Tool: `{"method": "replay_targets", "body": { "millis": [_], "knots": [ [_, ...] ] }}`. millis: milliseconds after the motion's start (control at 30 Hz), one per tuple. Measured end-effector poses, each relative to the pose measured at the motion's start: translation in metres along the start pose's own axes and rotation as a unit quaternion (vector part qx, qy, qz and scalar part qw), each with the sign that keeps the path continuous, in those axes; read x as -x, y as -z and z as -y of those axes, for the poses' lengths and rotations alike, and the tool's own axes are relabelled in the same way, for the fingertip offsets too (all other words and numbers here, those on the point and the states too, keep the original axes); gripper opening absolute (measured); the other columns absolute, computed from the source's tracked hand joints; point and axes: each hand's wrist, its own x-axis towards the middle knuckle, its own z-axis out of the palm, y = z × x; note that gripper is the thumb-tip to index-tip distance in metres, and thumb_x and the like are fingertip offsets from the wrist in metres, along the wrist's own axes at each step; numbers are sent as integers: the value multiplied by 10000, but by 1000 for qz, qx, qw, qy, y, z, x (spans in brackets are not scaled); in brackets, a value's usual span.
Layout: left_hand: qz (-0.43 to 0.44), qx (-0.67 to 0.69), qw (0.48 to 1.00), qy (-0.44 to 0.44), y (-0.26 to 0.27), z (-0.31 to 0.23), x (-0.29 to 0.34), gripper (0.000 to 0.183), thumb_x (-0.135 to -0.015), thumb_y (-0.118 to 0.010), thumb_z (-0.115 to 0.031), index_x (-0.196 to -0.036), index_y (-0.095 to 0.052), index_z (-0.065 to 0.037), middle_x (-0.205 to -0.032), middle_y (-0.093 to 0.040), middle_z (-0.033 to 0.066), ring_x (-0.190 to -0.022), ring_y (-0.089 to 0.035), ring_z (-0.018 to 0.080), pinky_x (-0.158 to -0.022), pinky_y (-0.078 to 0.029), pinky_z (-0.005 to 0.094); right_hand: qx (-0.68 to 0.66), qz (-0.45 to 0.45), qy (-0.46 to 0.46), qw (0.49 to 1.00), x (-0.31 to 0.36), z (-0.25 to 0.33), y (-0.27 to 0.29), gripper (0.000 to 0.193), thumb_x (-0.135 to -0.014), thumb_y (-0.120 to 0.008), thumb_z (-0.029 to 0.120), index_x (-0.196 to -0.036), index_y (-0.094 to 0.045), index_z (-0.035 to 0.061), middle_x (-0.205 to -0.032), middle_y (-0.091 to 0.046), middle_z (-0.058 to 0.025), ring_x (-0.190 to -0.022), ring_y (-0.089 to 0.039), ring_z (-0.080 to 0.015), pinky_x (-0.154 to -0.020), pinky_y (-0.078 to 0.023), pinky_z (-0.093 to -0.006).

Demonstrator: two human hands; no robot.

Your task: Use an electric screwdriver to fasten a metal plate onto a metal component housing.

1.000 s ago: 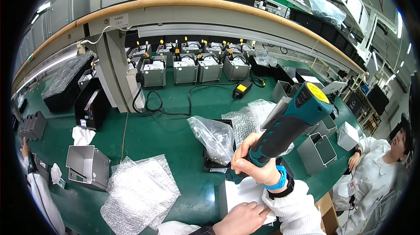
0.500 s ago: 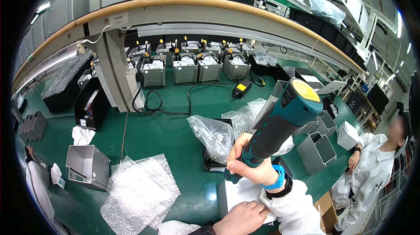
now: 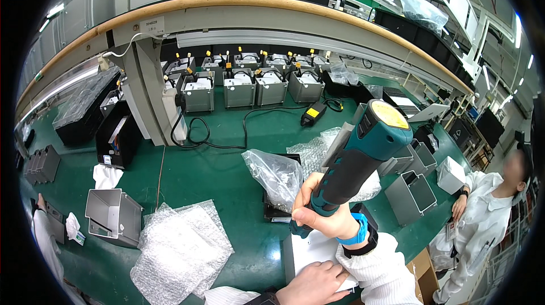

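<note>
A teal and black cordless screwdriver (image 3: 355, 160) stands tilted in my right hand (image 3: 332, 220), whose fingers wrap round it near its lower end. Its nose points down at a white-topped box (image 3: 309, 251) at the table's near edge; whether the tip touches is hidden. My left hand (image 3: 315, 284) lies flat on that white top with its fingers extended. Just beyond the box, a clear plastic bag (image 3: 275, 177) rests on a black tray (image 3: 272, 211).
Bubble wrap sheets (image 3: 181, 248) and an open grey box (image 3: 115, 217) lie to the left. Another grey box (image 3: 411, 197) stands right, near a person in white (image 3: 482, 214). Several filled grey boxes (image 3: 240, 89) line the back. A black cable (image 3: 246, 129) crosses the green table.
The screwdriver and my right hand have shifted very slightly left. My left hand stays on the white top. At the far left, another person's arm has moved a little.
</note>
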Motion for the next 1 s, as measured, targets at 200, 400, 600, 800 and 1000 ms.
{"method": "replay_targets", "body": {
  "millis": [200,400,600,800,1000],
  "knots": [
    [4,-7,1000,3,-4,0,1,392,-730,-645,-306,-1000,-557,-36,-895,-553,113,-858,-542,261,-726,-438,373,-53,-33,6,998,0,-1,-2,175,-737,-692,4,-740,-522,40,-639,-556,-25,-550,-536,-77,-493,-417,-217],
    [4,-11,1000,10,-5,3,1,395,-723,-646,-305,-1008,-561,-45,-906,-553,108,-857,-542,259,-725,-438,372,-60,-29,5,998,-3,-1,-3,167,-738,-689,1,-727,-526,34,-631,-554,-27,-543,-534,-79,-487,-414,-213],
    [3,-5,1000,0,0,1,-4,414,-723,-644,-293,-1046,-563,-46,-937,-558,97,-881,-541,258,-740,-437,372,-49,-26,5,998,-4,3,2,173,-739,-691,15,-691,-526,34,-610,-545,-26,-535,-530,-76,-485,-409,-215],
    [-21,-19,1000,0,-10,0,1,373,-727,-652,-298,-1000,-599,-51,-908,-565,95,-850,-553,260,-735,-442,368,-38,-56,-5,998,-2,1,-4,201,-751,-704,113,-681,-526,53,-559,-530,3,-501,-510,-60,-473,-385,-211],
    [-18,-47,999,-12,-14,-7,-1,327,-728,-663,-298,-926,-626,-41,-861,-587,115,-807,-566,275,-698,-459,371,-60,3,-35,998,-1,-3,-1,207,-770,-685,104,-791,-487,47,-640,-513,-6,-513,-499,-67,-480,-405,-219]
  ]
}}
